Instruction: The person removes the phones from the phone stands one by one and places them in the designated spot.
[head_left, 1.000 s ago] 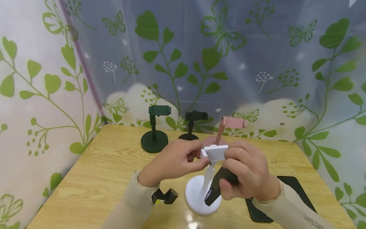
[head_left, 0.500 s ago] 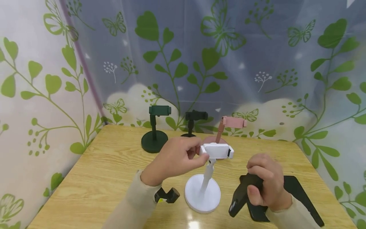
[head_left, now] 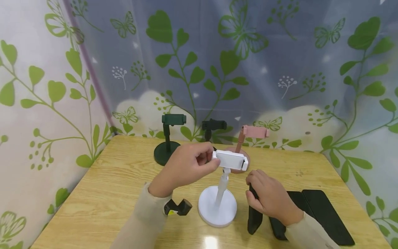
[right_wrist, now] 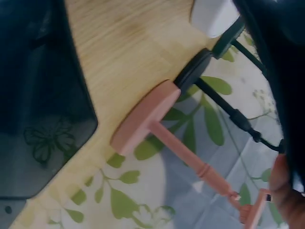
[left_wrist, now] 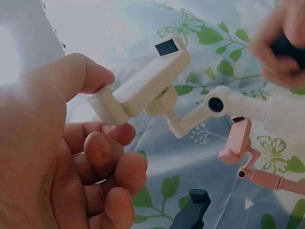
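Observation:
A white phone stand (head_left: 230, 160) with a round base stands on the table. My left hand (head_left: 186, 166) pinches the left end of its clamp between thumb and fingers. The left wrist view shows this grip on the clamp (left_wrist: 147, 78) up close, with nothing inserted in it. To the right of the stand, my right hand (head_left: 273, 195) grips a black phone (head_left: 255, 214), turned on its edge and tilted. In the right wrist view this phone (right_wrist: 271, 71) fills the right edge, with a fingertip on it.
Two dark phones, the left one (head_left: 278, 224) partly under my right hand and the other (head_left: 328, 214), lie side by side on the table. Behind stand green (head_left: 168, 152), black (head_left: 214, 125) and pink (head_left: 255, 132) phone stands, before a leaf-patterned cloth (head_left: 199, 52).
My right hand first drew the phone rightward, away from the white clamp, then came back slightly left and turned the phone. My left hand kept its pinch while the clamp shifted slightly left and tilted.

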{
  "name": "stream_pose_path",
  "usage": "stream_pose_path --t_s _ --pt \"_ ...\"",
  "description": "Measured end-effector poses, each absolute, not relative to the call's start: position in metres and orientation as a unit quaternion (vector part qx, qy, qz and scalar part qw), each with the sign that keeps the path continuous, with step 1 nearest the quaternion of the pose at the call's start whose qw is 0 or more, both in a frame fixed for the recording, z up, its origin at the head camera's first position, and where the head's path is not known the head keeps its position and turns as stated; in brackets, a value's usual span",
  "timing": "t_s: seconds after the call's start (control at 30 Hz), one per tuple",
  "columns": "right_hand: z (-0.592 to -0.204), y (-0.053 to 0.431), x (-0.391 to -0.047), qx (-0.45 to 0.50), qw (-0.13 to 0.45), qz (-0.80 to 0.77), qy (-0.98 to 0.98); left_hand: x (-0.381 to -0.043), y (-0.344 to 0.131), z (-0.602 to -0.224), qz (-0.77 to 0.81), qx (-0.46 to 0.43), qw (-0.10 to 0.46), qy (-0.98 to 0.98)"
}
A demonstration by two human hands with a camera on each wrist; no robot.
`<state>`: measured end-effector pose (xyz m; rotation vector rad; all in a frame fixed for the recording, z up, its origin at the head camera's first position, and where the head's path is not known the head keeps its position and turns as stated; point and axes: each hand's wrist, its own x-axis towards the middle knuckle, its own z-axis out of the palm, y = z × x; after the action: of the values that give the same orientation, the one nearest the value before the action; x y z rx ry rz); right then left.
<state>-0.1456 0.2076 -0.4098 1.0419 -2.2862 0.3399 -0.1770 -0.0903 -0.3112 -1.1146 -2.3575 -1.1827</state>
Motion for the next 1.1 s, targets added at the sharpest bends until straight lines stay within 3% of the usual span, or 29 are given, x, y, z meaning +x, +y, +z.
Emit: stream_pose_path --t_s 0.3,0.5,0.8,1.1 --pt "-0.427 0.206 -0.165 0.301 0.129 0.1 -0.94 -0.179 -0.094 -0.31 -0.416 -0.387 0.111 -0.815" --pt "-0.435 0.207 -0.175 0.247 0.052 0.09 -0.963 -0.179 -0.095 -0.31 -0.411 -0.39 0.107 -0.817" --pt "-0.437 0.2 -0.184 0.218 0.004 0.082 -0.973 -0.179 -0.096 -0.309 -0.404 -0.392 0.106 -0.82" --pt "-0.441 0.193 -0.183 0.122 -0.048 0.073 -0.989 -0.179 -0.098 -0.309 -0.401 -0.398 0.106 -0.818"
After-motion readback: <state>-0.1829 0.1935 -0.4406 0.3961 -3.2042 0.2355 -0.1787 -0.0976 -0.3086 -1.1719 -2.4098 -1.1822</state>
